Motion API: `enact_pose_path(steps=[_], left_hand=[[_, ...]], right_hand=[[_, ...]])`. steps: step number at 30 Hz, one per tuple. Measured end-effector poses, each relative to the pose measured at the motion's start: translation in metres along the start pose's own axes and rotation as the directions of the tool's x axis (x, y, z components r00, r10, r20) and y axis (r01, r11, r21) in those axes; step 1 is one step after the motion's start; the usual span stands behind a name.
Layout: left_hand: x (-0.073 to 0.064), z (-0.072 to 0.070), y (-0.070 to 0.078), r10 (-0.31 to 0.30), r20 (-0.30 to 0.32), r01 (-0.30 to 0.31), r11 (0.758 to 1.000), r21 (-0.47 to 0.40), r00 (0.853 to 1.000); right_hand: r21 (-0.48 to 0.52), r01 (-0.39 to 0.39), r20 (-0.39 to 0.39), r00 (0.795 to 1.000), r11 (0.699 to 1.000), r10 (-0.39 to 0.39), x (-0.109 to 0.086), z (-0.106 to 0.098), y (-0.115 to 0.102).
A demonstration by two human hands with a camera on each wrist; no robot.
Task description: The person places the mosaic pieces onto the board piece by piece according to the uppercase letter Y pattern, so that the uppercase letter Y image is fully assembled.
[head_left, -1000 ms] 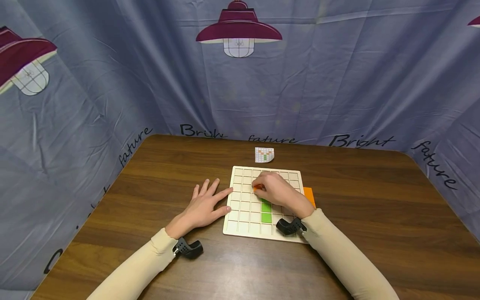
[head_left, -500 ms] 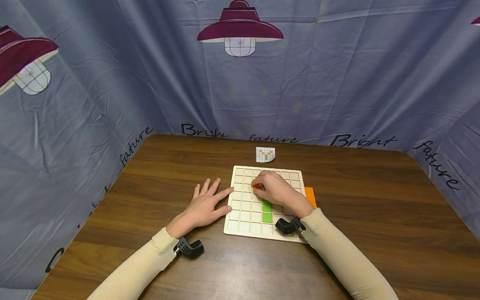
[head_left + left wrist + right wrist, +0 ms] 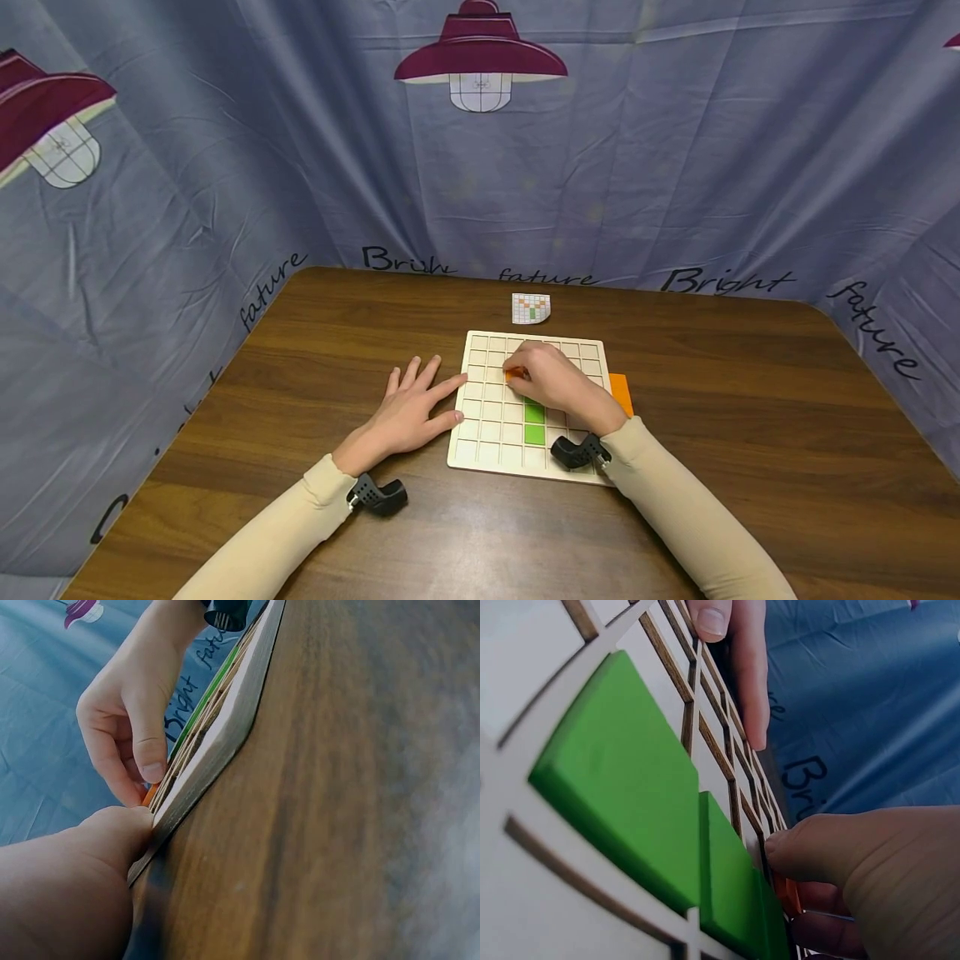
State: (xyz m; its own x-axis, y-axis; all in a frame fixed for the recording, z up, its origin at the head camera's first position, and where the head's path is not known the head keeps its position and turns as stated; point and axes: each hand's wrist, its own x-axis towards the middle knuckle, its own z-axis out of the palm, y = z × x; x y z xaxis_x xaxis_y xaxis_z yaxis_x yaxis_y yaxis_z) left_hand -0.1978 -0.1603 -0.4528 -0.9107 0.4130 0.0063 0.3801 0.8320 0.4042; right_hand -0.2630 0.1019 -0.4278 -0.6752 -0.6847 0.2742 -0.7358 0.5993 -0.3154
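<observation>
Pinching an orange tile [image 3: 789,897] in the right hand [image 3: 551,375], held it at the gridded board [image 3: 480,454] — beyond and left of the green tiles [image 3: 534,434]. Rested the left hand [image 3: 405,414] — with straight, spread fingers — against the board's left edge.

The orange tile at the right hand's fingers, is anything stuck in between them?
Nothing that I can see: the right hand pinches the orange tile directly, at the board. The green tiles lie nearer the person, not in between.
</observation>
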Motion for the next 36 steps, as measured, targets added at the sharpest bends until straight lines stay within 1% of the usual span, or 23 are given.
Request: enact_pose_path(steps=[11, 36], left_hand=[[0.0005, -0.0020, 0.0007, -0.006, 0.004, 0.006, 1.000, -0.001, 1.000], [0.0003, 0.0000, -0.0006, -0.005, 0.002, 0.005, 1.000, 0.009, 1.000]], right_hand=[[0.010, -0.006, -0.004, 1.000, 1.000, 0.006, 0.0005, -0.0012, 0.0000], [0.026, -0.045, 0.017, 0.999, 0.999, 0.045, -0.0022, -0.0022, -0.0004]])
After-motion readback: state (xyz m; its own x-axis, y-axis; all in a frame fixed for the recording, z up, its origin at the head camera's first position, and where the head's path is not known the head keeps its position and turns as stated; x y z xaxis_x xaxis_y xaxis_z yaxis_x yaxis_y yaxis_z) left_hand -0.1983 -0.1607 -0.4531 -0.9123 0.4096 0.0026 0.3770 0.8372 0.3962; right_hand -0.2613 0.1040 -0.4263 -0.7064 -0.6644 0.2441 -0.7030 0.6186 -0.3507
